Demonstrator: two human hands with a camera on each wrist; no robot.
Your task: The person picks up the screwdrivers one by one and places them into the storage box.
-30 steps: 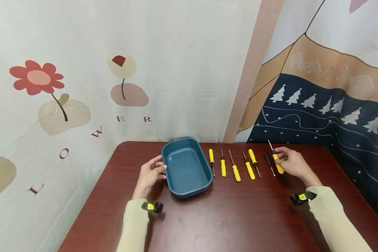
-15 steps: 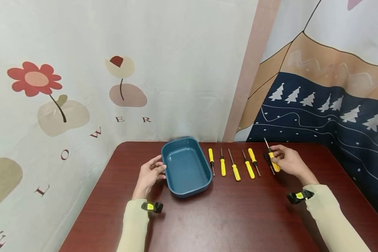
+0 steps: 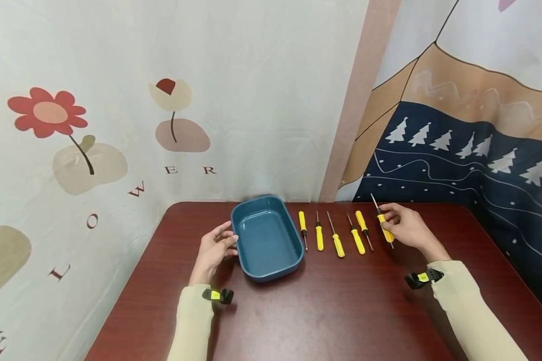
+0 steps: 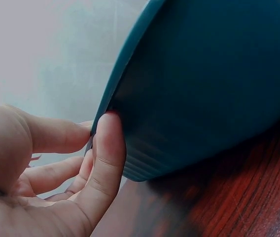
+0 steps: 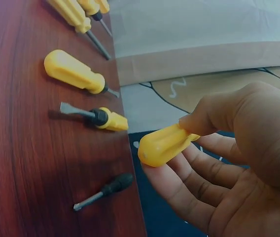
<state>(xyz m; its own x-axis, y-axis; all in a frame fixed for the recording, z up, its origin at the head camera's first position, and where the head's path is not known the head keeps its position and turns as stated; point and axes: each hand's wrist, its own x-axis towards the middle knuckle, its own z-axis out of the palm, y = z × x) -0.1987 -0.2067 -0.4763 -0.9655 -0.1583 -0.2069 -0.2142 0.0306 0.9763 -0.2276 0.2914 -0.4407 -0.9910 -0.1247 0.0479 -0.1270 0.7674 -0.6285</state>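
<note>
My left hand [image 3: 211, 254] is at the left side of a blue rectangular tray [image 3: 271, 275], its thumb and fingers pinching the rim in the left wrist view. My right hand [image 3: 411, 229] holds a yellow-handled screwdriver [image 3: 384, 228] by its handle, the shaft slanting up and away. Below that tool, a small black screwdriver [image 5: 116, 184] lies on the table; in the head view it is almost wholly hidden. Several more yellow screwdrivers [image 3: 339, 245] lie in a row between the tray and my right hand, some with handles toward me and others turned around.
The dark red wooden table [image 3: 325, 311] ends at a pale curtain [image 3: 271, 125] printed with flowers and letters. On the right hangs a dark blue cloth [image 3: 433, 170] with white trees. A wrist camera [image 3: 219, 296] sits on the left sleeve, another camera [image 3: 422, 279] on the right.
My right hand has moved left and slightly away from me with the yellow screwdriver, now passing over the black one. The left hand and tray stay in place.
</note>
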